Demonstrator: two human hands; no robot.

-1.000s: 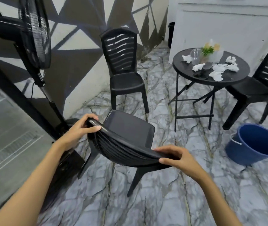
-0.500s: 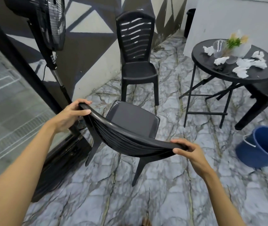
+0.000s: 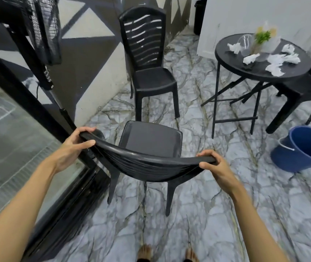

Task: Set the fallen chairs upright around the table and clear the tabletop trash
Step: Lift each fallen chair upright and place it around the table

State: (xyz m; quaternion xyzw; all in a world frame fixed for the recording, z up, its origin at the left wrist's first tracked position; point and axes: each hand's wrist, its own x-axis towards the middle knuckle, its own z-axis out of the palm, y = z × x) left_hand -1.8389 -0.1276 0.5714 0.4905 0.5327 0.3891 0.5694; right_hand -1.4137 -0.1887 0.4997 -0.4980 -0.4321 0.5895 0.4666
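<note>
Now that the plastic chair (image 3: 151,141) has come level onto its legs, our left hand (image 3: 71,147) and right hand (image 3: 215,167) still grip its backrest; crumpled tissues (image 3: 274,68) remain uncleared.

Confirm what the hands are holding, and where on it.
The nearest black chair, by its backrest's top rail: left hand grips the left end, right hand the right end.

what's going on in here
A person grips the backrest of an upright black chair with the left hand and right hand. By the wall stands a second chair, and a third chair is beside the round table, where crumpled tissues lie uncleared. A blue bucket sits on the floor.
</note>
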